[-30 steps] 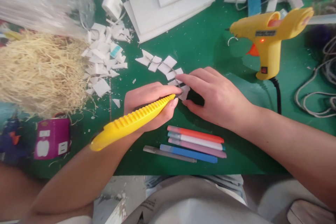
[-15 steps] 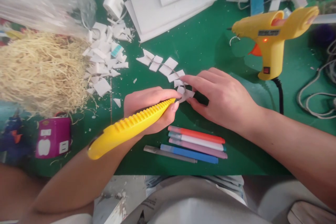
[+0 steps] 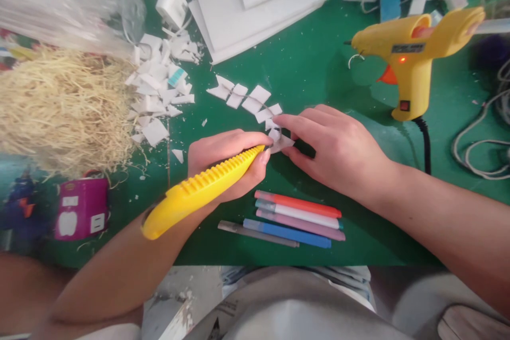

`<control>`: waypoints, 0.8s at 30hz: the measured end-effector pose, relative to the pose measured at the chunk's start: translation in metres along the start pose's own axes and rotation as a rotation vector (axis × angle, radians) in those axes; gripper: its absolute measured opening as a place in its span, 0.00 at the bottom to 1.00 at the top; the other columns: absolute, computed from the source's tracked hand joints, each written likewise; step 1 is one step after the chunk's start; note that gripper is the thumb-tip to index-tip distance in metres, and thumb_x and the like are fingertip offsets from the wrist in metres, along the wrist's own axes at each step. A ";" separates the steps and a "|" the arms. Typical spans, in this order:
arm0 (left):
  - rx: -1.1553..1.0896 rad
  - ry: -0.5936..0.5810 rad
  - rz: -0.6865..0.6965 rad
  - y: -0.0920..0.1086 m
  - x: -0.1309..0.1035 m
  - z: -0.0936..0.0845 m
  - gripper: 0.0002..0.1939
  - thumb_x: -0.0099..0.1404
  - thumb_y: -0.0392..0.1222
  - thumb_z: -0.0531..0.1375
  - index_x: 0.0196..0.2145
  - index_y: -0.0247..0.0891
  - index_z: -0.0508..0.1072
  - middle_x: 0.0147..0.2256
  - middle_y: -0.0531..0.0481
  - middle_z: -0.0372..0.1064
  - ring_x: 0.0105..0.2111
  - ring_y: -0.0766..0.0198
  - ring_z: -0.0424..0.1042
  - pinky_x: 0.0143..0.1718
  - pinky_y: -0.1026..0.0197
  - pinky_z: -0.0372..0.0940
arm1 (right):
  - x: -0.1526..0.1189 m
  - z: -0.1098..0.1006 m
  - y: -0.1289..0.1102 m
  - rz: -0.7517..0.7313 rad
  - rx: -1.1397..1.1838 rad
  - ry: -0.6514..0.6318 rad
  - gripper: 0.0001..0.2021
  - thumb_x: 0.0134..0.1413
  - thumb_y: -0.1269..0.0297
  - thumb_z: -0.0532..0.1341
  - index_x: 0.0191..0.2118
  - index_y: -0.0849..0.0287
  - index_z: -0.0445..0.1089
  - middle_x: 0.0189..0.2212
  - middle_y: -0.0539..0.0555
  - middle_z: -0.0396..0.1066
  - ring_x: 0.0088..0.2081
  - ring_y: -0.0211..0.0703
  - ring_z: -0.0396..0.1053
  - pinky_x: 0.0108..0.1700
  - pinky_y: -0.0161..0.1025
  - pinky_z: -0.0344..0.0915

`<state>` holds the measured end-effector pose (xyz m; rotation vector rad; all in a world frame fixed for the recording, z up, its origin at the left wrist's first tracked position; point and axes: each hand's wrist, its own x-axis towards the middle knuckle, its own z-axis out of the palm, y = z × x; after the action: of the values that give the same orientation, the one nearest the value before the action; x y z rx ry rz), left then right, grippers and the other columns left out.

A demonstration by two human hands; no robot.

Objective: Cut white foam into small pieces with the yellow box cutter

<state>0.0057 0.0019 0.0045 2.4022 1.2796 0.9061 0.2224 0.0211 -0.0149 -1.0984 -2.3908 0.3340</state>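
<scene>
My left hand (image 3: 229,162) is closed round a yellow utility knife (image 3: 211,183), its ridged handle slanting back toward my forearm. The knife's front end meets a small white piece (image 3: 281,143) at the near end of a grey cord (image 3: 261,102). My right hand (image 3: 338,146) steadies that end, thumb and forefinger pinching at the piece and the cord. Several flat white pieces (image 3: 256,99) sit along the cord, which curves away to the upper left on the green table. The blade is mostly hidden by my left fingers.
A yellow glue gun (image 3: 414,53) with a lit lamp stands at the right. Markers (image 3: 298,204) lie nearby. White scraps (image 3: 155,95), wood shavings (image 3: 64,109) and a purple box (image 3: 81,208) are at the left. White boards (image 3: 223,21) lie at the back.
The back end of the knife's handle has swung slightly right and up, and its front has drawn back a little left. My right hand has barely moved.
</scene>
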 end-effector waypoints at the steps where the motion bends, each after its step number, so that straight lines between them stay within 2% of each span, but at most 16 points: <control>1: 0.002 0.002 -0.001 0.000 0.000 0.000 0.07 0.69 0.40 0.59 0.38 0.46 0.79 0.32 0.55 0.81 0.29 0.63 0.79 0.33 0.62 0.75 | 0.000 0.000 0.000 0.005 0.003 -0.001 0.16 0.64 0.69 0.58 0.54 0.60 0.75 0.37 0.57 0.78 0.37 0.48 0.70 0.42 0.44 0.67; 4: 0.019 0.001 0.001 0.000 -0.001 0.001 0.07 0.69 0.40 0.60 0.39 0.46 0.79 0.32 0.55 0.81 0.29 0.63 0.80 0.33 0.62 0.75 | 0.000 0.000 -0.001 0.006 0.005 -0.003 0.14 0.63 0.70 0.58 0.51 0.60 0.75 0.37 0.57 0.77 0.37 0.48 0.69 0.41 0.44 0.66; 8: 0.064 0.027 0.035 -0.002 -0.003 0.006 0.06 0.68 0.41 0.61 0.39 0.48 0.79 0.30 0.56 0.81 0.27 0.63 0.79 0.30 0.62 0.75 | 0.000 -0.002 -0.002 0.010 -0.018 -0.014 0.07 0.62 0.70 0.59 0.39 0.59 0.75 0.34 0.57 0.76 0.36 0.48 0.68 0.40 0.44 0.65; 10: 0.078 0.052 0.057 -0.004 -0.005 0.009 0.05 0.68 0.41 0.61 0.39 0.47 0.78 0.29 0.56 0.80 0.26 0.63 0.78 0.29 0.63 0.74 | 0.000 -0.002 -0.002 -0.001 -0.027 -0.023 0.07 0.63 0.69 0.59 0.35 0.58 0.74 0.33 0.57 0.75 0.36 0.47 0.67 0.39 0.43 0.65; 15: 0.080 0.071 0.084 -0.004 -0.004 0.010 0.04 0.68 0.41 0.61 0.38 0.45 0.78 0.29 0.56 0.80 0.25 0.65 0.78 0.28 0.65 0.73 | 0.001 -0.002 -0.003 -0.025 -0.035 -0.032 0.09 0.65 0.68 0.58 0.34 0.60 0.74 0.33 0.58 0.75 0.36 0.48 0.67 0.38 0.43 0.65; 24: 0.036 -0.004 0.039 0.002 0.001 0.005 0.05 0.69 0.39 0.61 0.38 0.42 0.79 0.30 0.55 0.81 0.27 0.66 0.78 0.32 0.65 0.73 | 0.000 0.000 -0.002 -0.062 -0.016 0.012 0.12 0.66 0.70 0.56 0.31 0.59 0.72 0.30 0.56 0.71 0.33 0.44 0.64 0.37 0.41 0.62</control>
<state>0.0104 0.0015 0.0022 2.4635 1.2623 0.8966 0.2208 0.0200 -0.0144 -1.0281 -2.4154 0.2867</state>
